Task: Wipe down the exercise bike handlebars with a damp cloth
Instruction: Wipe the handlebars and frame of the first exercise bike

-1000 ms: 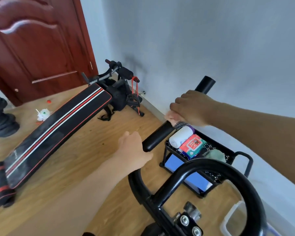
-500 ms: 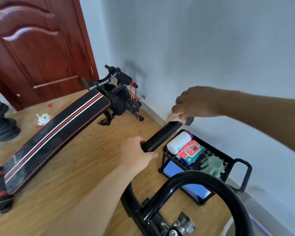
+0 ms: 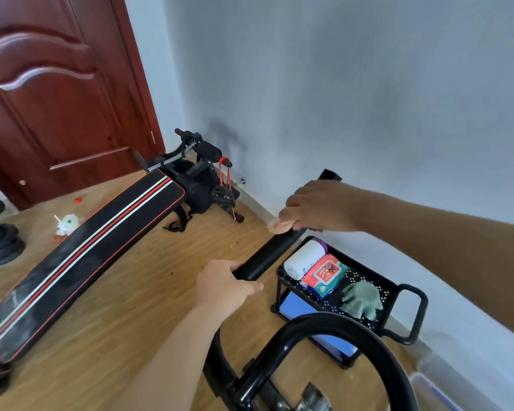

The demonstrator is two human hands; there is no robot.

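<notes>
The exercise bike's black foam handlebar (image 3: 267,253) rises diagonally from lower left to its end cap (image 3: 330,175) by the wall. My left hand (image 3: 223,287) is closed around the lower end of the foam grip. My right hand (image 3: 318,206) is wrapped over the upper part, just below the end cap. The cloth is almost wholly hidden beneath its palm; only a dark sliver shows under the hand. A curved black front bar (image 3: 339,324) of the bike arcs across the bottom of the view.
A black wire cart (image 3: 410,292) stands right under the handlebar, holding a white bottle (image 3: 304,258), a red wipes pack (image 3: 324,274) and a green rag (image 3: 361,299). A sit-up bench (image 3: 86,247) lies on the wooden floor to the left. The grey wall is close on the right.
My right hand slid up the grip until it covered the end cap, then came back a little so the cap shows again. My left hand kept its hold.
</notes>
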